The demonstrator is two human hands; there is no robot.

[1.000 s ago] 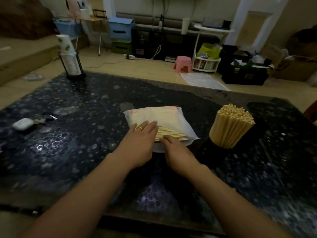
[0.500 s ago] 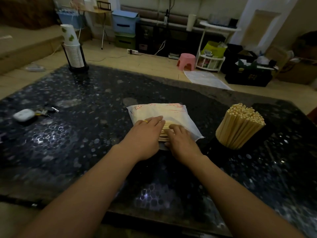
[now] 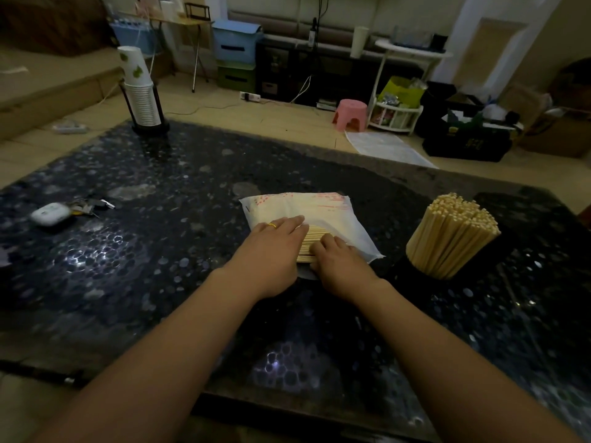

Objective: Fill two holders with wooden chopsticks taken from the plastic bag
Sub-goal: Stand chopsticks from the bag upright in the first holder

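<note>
On the dark speckled tabletop point(image 3: 166, 257) the plastic bag point(image 3: 323, 212) lies flat at the middle, white with red print along its far edge, and everything else sits around it. Both hands meet at the bag's near end, where a flat layer of wooden chopsticks point(image 3: 315, 239) shows between them. The left hand point(image 3: 271, 254), a gold ring point(image 3: 272, 225) on one finger, lies palm down with its fingers laid together over the bag's near-left part and the ends of the sticks. The right hand point(image 3: 340, 266) touches the sticks from the near-right with its fingers curled down onto them; whether it is gripping any or only pressing on them is hidden under the knuckles. How many sticks are in the bag cannot be judged, since the hands and the cloudy plastic cover most of them.

Right of the bag, well apart from it, a tight sheaf of chopsticks point(image 3: 454, 235) stands fanned upward, its base sunk in a holder point(image 3: 467, 273) so dark that it probably reads only as a black shape against the table. Far left of the bag lie a white earbud case point(image 3: 49, 214) and some keys point(image 3: 92, 204), blurred. Beyond the bag to the far left, stacked paper cups point(image 3: 140, 91) stand in a black rack at the table's far edge.
</note>
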